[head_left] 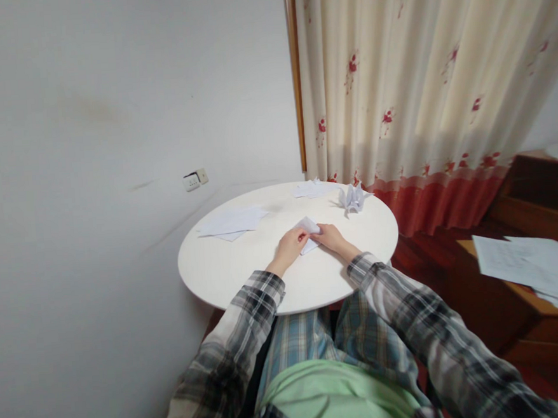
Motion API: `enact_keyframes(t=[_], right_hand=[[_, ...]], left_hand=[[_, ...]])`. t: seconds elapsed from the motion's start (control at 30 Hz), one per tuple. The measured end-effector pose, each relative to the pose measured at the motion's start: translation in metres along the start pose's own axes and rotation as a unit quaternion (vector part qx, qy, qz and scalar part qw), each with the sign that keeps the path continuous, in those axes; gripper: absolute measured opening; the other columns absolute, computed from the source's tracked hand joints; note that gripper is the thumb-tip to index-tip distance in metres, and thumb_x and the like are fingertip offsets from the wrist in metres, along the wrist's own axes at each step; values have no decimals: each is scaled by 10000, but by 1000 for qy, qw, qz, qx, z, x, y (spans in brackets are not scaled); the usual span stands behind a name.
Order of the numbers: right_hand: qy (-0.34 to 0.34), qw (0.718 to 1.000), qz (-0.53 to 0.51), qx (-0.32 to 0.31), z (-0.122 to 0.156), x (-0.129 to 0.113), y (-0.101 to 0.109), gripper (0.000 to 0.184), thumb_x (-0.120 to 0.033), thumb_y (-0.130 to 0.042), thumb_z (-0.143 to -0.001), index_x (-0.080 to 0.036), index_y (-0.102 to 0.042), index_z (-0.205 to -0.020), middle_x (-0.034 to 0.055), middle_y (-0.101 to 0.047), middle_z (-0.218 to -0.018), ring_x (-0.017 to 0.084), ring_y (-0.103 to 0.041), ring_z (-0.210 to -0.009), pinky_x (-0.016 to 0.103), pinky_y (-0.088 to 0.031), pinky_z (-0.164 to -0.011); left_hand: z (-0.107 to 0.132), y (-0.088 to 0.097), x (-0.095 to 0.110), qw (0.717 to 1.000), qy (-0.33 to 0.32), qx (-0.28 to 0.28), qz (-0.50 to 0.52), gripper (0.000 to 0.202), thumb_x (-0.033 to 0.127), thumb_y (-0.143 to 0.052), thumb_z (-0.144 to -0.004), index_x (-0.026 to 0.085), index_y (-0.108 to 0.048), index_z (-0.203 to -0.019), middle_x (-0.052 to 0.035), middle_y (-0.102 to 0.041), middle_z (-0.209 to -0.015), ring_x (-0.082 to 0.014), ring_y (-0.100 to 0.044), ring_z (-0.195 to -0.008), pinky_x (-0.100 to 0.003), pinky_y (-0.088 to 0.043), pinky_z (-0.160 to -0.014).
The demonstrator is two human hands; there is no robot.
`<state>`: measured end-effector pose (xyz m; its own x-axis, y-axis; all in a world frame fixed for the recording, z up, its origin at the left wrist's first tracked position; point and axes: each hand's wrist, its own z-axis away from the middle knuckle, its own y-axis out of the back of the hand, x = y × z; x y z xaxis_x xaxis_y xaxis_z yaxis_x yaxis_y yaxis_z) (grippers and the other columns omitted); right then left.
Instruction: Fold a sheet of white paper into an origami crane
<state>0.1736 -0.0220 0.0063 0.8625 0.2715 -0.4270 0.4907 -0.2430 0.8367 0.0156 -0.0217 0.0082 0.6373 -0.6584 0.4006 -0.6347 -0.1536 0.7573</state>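
Between my two hands is a small folded sheet of white paper (307,223), just above or on the round white table (226,270). My left hand (292,244) closes on its left edge, fingers curled and thumb side toward the middle. From the other side, my right hand (329,236) pinches the right edge, its fingertips close to those of the left. A flap of the paper points away from me, and another part shows below the fingers. The fingers hide its middle, so the exact fold cannot be made out.
White paper sheets (234,221) lie at the table's left. More papers (311,188) rest at the far edge, beside a crumpled paper shape (352,199). A wall with a socket (191,182) borders the left. Right of the table, papers (536,264) lie on wooden furniture.
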Motion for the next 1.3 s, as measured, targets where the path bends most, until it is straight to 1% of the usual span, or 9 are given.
enact_keyframes(t=[0.1, 0.2, 0.33, 0.47, 0.57, 0.67, 0.87, 1.1, 1.3], right_hand=[[18, 1000, -16, -8, 0, 0, -1, 266, -308, -503, -803, -136, -648, -944, 85, -677, -922, 176, -598, -802, 221, -380, -678], [23, 999, -24, -10, 0, 1, -2, 253, -283, -504, -798, -130, -658, -928, 87, -681, -903, 172, -599, -788, 220, -386, -679], [25, 999, -36, 9, -1, 3, -4, 239, -218, -502, -777, -148, -650, -952, 69, -678, -928, 167, -597, -827, 222, -397, -722], [47, 997, -61, 14, -2, 5, -6, 292, -120, -482, -748, -181, -635, -990, 37, -664, -995, 150, -588, -908, 224, -400, -805], [53, 996, -65, 20, -2, 5, -7, 338, -79, -471, -732, -174, -626, -1017, 48, -652, -1037, 155, -582, -952, 238, -399, -854], [53, 996, -71, 21, -3, 7, -9, 368, -56, -466, -720, -164, -620, -1036, 59, -639, -1070, 162, -573, -987, 248, -397, -883], [53, 995, -78, 19, -5, 10, -13, 372, -67, -436, -758, -168, -600, -1076, 53, -621, -1109, 153, -558, -1020, 258, -386, -915], [54, 996, -75, 16, -6, 10, -13, 388, -66, -413, -773, -165, -587, -1106, 50, -603, -1144, 150, -540, -1059, 257, -365, -946], [65, 994, -83, 16, -6, 11, -13, 401, -55, -385, -770, -148, -601, -1095, 62, -603, -1144, 151, -537, -1069, 262, -356, -963]], left_hand=[[0, -2, -5, 999, -25, -27, -1, 143, 170, -497, -779, 180, -629, -835, -30, -637, -881, -162, -556, -843, -270, -414, -802], [0, -5, -12, 999, -26, -33, 1, 180, 131, -506, -766, 189, -638, -873, -31, -644, -936, -171, -552, -918, -296, -408, -872], [-2, -9, -16, 999, -29, -42, 11, 243, 100, -475, -779, 191, -646, -926, -32, -647, -1011, -165, -552, -979, -308, -399, -926], [-3, -11, -18, 997, -37, -66, 15, 312, 91, -437, -795, 194, -639, -1009, -39, -641, -1060, -168, -557, -1010, -322, -400, -948], [-2, -12, -18, 996, -39, -78, 18, 370, 71, -402, -797, 186, -606, -1083, -42, -618, -1119, -166, -550, -1044, -323, -396, -964], [-2, -12, -18, 996, -33, -80, 16, 390, 63, -381, -800, 167, -586, -1116, -56, -593, -1164, -171, -536, -1077, -329, -378, -985], [-2, -12, -15, 997, -21, -68, 19, 385, 77, -387, -808, 171, -573, -1131, -51, -584, -1178, -171, -523, -1097, -348, -361, -1002], [-2, -12, -15, 997, -26, -66, 23, 364, 98, -373, -823, 162, -587, -1111, -63, -592, -1165, -169, -530, -1086, -348, -359, -1002], [-3, -10, -12, 996, -31, -80, -11, 357, 116, -366, -833, 136, -568, -1127, -80, -572, -1191, -177, -512, -1107, -335, -344, -1004]])
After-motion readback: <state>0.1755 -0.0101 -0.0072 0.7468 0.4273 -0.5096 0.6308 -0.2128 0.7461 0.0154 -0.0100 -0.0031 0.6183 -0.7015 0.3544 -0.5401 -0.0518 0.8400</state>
